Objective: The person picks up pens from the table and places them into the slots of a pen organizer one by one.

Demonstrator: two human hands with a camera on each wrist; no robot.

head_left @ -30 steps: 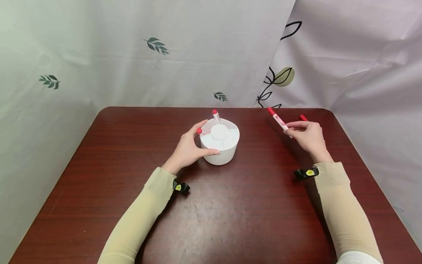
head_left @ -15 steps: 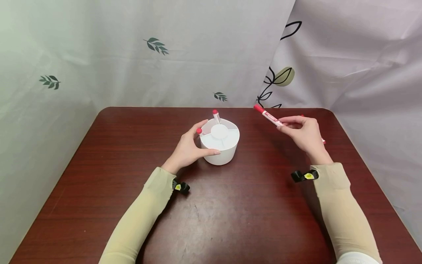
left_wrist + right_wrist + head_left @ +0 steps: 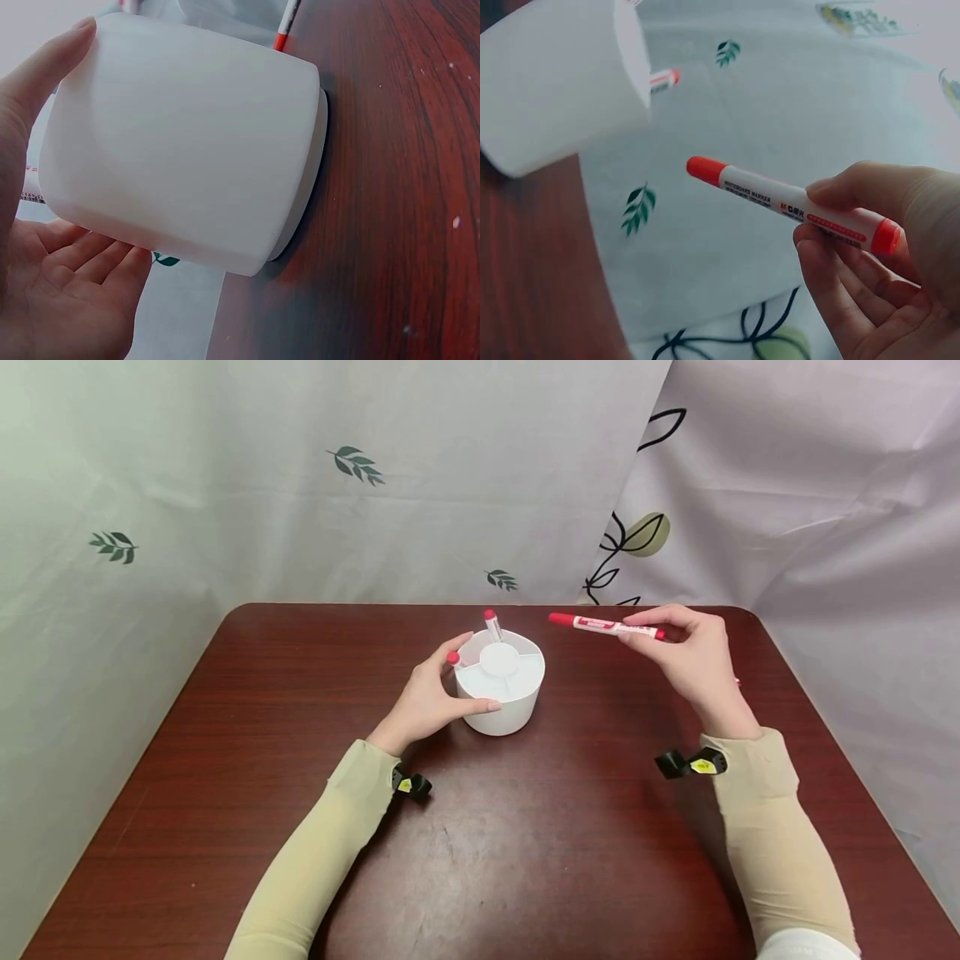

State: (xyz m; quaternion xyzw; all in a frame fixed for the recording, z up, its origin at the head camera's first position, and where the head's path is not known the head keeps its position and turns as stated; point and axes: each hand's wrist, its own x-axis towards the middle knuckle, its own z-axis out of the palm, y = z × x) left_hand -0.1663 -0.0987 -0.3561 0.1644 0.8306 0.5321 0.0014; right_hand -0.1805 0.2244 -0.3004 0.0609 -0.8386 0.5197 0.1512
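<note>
Head camera looks down; both close wrist cameras share the holder.

The marker is white with a red cap, a red band at its other end and red lettering along its barrel, and the 2 markers standing in the plain white holder have red caps too. The tabletop is a dark reddish-brown wood grain with pale scuffs. The backdrop curtain is pale grey-white with scattered dark green leaf sprigs, its right panel shows black vine lines and an olive-green leaf, and both sleeves are beige.
</note>
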